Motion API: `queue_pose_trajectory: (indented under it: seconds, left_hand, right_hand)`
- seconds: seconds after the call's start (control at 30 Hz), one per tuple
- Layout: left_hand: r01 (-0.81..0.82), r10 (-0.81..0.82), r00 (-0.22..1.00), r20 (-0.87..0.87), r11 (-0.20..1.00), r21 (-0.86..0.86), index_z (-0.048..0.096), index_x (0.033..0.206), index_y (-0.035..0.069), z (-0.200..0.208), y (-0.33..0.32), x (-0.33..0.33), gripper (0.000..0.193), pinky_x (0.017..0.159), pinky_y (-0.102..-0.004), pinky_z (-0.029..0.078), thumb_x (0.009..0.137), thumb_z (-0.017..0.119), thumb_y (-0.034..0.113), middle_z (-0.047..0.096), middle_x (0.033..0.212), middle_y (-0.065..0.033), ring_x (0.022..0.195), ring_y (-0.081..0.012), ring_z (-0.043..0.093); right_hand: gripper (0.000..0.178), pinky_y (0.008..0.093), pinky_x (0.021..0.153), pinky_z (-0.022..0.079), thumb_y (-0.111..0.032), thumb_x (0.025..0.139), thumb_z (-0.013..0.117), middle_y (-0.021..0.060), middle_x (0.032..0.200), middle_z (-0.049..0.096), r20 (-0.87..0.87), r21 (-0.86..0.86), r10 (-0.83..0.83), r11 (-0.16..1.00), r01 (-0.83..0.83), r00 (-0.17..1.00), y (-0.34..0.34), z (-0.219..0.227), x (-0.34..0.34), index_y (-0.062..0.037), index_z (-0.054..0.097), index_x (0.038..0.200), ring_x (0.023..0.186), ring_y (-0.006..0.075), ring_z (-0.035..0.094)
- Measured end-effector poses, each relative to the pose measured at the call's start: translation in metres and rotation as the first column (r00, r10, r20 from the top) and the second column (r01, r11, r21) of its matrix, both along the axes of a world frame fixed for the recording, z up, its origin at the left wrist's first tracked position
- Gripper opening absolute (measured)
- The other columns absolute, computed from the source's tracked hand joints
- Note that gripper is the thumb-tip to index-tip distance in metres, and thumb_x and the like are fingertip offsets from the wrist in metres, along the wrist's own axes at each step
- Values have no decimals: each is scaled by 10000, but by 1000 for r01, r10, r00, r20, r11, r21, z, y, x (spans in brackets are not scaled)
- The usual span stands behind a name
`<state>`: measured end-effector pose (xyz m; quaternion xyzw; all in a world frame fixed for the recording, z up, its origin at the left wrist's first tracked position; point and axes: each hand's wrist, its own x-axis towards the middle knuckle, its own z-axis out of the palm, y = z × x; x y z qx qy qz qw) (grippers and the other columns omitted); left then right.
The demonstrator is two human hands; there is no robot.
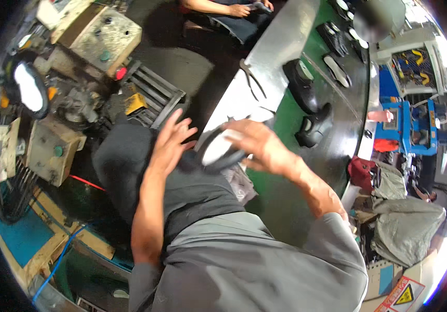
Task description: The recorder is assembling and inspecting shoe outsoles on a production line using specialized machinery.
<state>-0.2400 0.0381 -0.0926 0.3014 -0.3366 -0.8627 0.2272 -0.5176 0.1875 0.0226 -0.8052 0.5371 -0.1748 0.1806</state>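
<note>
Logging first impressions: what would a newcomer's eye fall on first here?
Probably the black-and-white shoe in the right hand, near the middle, with the open left hand just left of it. Next, likely the black shoes on the green surface to the right, and the blue machine farther right.

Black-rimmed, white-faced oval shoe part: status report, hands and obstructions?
Right bare hand gripping shoe part, partly covering it. Left bare hand open, close by. Dark metal pincers beyond, clear of both hands.

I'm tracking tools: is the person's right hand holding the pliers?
No, the pliers lie on the metal surface, apart from the right hand.
</note>
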Motion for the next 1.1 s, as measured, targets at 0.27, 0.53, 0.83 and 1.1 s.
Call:
queue_pose_trajectory:
  seconds: [0.27, 0.53, 0.83, 1.1]
  left_hand:
    - [-634, 636, 765, -104, 713, -300, 549, 1584, 73, 31, 1, 86, 574, 1018, -289, 539, 1040, 732, 91, 683, 1309, -37, 1152, -139, 655]
    - [-447, 765, 576, 289, 590, -672, 746, 1322, -20, 42, 21, 182, 336, 982, -328, 553, 1118, 659, 232, 790, 1187, -102, 1070, -188, 718]
    - [-331, 790, 499, 356, 554, -764, 740, 1338, -8, 33, 19, 181, 322, 1003, -388, 556, 1140, 601, 206, 769, 1271, -189, 1148, -278, 732]
    - [-384, 636, 739, 221, 668, -638, 685, 1420, -18, 17, 5, 173, 385, 1116, -370, 501, 1117, 645, 217, 735, 1397, -159, 1268, -244, 682]
  right_hand:
    - [602, 558, 1238, 462, -136, 831, 811, 235, 1604, 532, 267, -179, 345, 935, -305, 900, -49, -17, 136, -33, 678, 1409, 1516, 420, 515]
    - [819, 458, 1065, 543, -448, 1004, 793, 337, 1304, 714, 437, 300, -55, 950, -88, 898, -146, -46, 262, 48, 509, 1590, 1229, 430, 701]
    - [728, 426, 961, 523, -425, 1036, 768, 271, 1267, 702, 445, 439, -157, 896, -62, 881, -145, -51, 263, -13, 553, 1597, 1063, 355, 634]
    - [719, 479, 1114, 495, -309, 1002, 809, 300, 1409, 678, 442, 265, -115, 964, -7, 890, -134, -64, 252, 47, 549, 1570, 1258, 437, 626]
